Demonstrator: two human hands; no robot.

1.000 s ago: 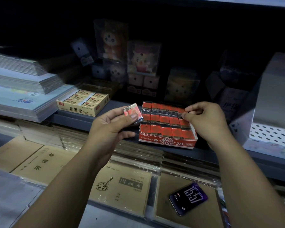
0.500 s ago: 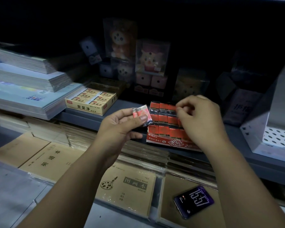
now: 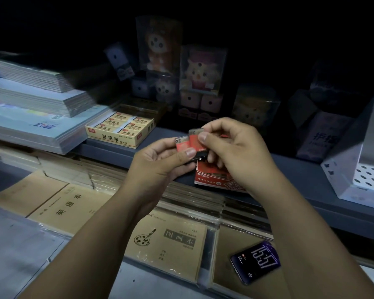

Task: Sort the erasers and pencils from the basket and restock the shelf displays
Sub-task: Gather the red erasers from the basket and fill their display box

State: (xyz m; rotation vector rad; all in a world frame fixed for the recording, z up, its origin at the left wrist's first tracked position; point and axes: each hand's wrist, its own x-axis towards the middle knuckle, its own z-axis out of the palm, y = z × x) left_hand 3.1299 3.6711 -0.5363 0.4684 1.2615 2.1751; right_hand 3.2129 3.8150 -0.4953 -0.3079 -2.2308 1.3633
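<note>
Right hand (image 3: 231,152), a second ago at red eraser box (image 3: 212,178), now meets left hand (image 3: 160,162); both pinch red erasers (image 3: 189,143), thumbs on top. Box lies just under right fingers. Likely next: eraser transfer, box restocking.

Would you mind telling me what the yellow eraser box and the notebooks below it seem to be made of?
Yellow eraser box: apparently printed cardboard, matte, with crisp folded edges. Notebooks: brown kraft-like paper covers, seemingly in clear plastic wrap, judging by the glossy edges.
</note>
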